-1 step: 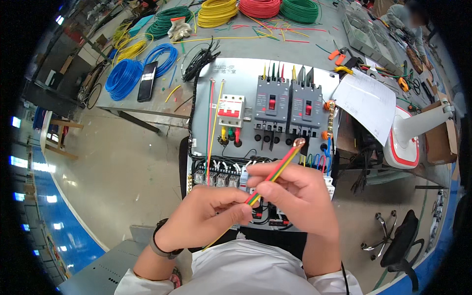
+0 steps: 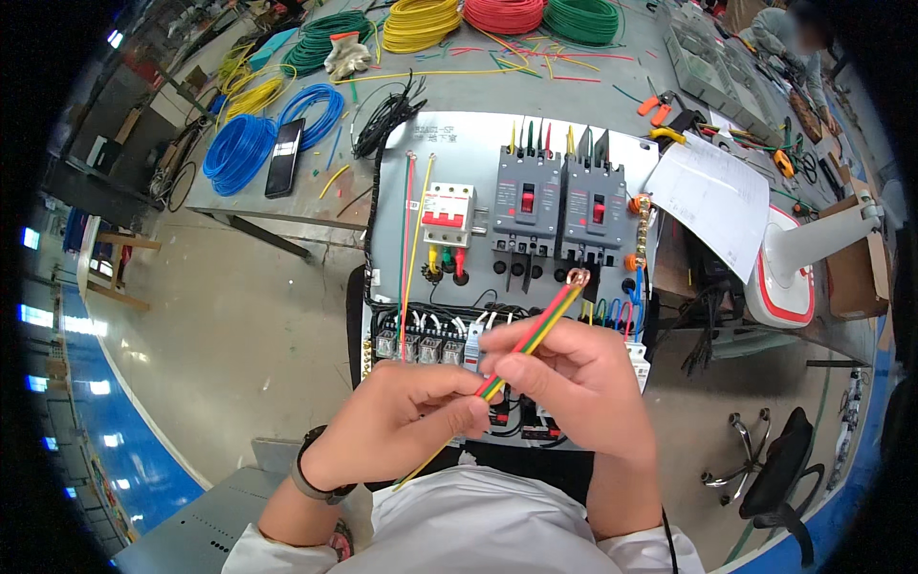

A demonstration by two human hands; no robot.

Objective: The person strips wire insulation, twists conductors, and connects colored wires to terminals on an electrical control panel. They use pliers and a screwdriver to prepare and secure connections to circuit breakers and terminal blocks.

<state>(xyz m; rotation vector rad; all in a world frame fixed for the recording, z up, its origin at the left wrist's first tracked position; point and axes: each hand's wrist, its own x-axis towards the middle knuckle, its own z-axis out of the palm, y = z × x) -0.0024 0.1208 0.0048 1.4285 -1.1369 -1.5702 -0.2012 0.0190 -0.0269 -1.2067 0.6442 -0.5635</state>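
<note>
A bundle of red, green and yellow wires [image 2: 548,322] slants up to the right in front of me, ending in bare copper bent into loops. My left hand [image 2: 411,416] is closed, pinching the lower part between thumb and forefinger; a yellow tail runs down below it. Higher up, my right hand [image 2: 579,383] holds the bundle between thumb and fingers. Behind my hands lies a wiring panel [image 2: 469,134] with two grey circuit breakers [image 2: 528,196] [image 2: 594,206] and a smaller white breaker [image 2: 448,212]. The copper ends appear in front of the right grey breaker's lower edge. My hands hide part of the panel's lower components.
Blue [image 2: 237,156], yellow [image 2: 421,24], red [image 2: 504,13] and green [image 2: 582,19] wire coils lie on the workbench. A phone [image 2: 284,159] rests at left. Paper sheets [image 2: 712,201], hand tools and a white-and-red device [image 2: 786,277] are at right. A person works at the far right.
The copper ends of the wire bundle have shifted very slightly left. Both hands keep the same hold.
</note>
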